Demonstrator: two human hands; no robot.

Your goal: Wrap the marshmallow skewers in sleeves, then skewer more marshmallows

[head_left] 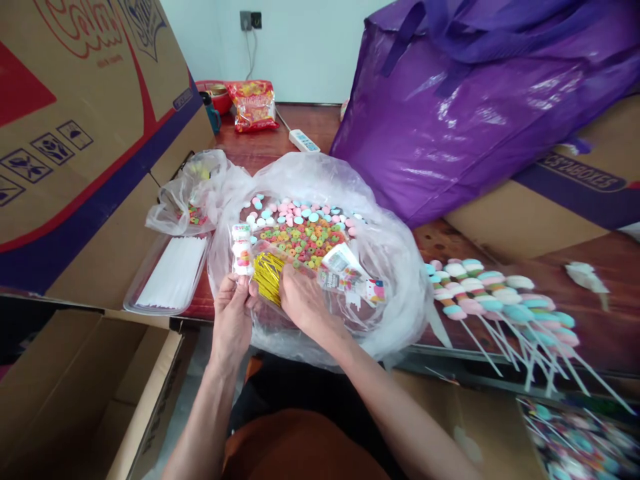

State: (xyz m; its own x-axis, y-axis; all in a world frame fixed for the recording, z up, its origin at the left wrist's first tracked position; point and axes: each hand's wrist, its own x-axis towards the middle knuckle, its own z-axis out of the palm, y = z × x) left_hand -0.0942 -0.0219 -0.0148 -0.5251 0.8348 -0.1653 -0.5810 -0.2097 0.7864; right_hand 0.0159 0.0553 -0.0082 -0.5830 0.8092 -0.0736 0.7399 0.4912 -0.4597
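My left hand (pixel 233 313) is closed round the stick of a wrapped candy skewer (pixel 242 249) and holds it upright at the near rim of a big clear plastic bag (pixel 395 267). The bag holds colourful ring candies (pixel 305 241) and pastel marshmallow pieces (pixel 290 210). My right hand (pixel 300 297) reaches into the bag, its fingers curled at a bundle of gold twist ties (pixel 269 275). Beside it lie small printed wrappers (pixel 350 273).
Several finished marshmallow skewers (pixel 495 300) lie on the table to the right. A clear tray of white sticks (pixel 173 273) and a smaller plastic bag (pixel 193 193) sit at the left. Cardboard boxes (pixel 75 133) stand left and below, a purple bag (pixel 475 100) at the back right.
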